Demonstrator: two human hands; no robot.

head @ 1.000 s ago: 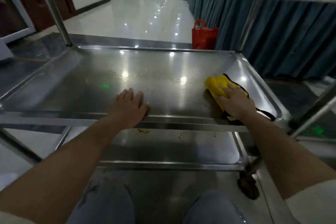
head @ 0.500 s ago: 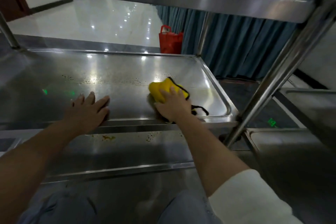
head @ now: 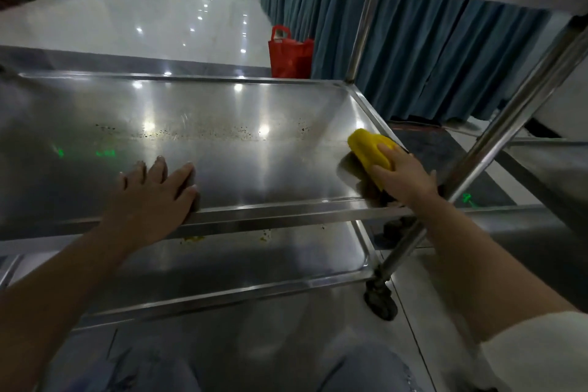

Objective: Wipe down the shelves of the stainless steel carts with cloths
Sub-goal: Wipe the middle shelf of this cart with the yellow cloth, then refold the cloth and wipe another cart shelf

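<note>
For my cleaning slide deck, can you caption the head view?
Right hand presses a yellow cloth on the cart's middle shelf; left hand rests flat near its front edge.

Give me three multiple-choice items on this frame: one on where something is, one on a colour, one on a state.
1. Where on the middle stainless steel shelf is the yellow cloth?
A. near its right edge
B. at its far left corner
C. in its centre

2. What colour is the bag on the floor beyond the cart?
A. green
B. red
C. white

3. How does the left hand lie?
A. curled round a cloth
B. raised off the cart
C. flat, fingers straight, on the shelf's front edge

Key: 1 A, the right hand presses the cloth by the right rim; 2 B, the bag beside the blue curtain is red; 3 C, the palm rests on the front rim, holding nothing.
</note>
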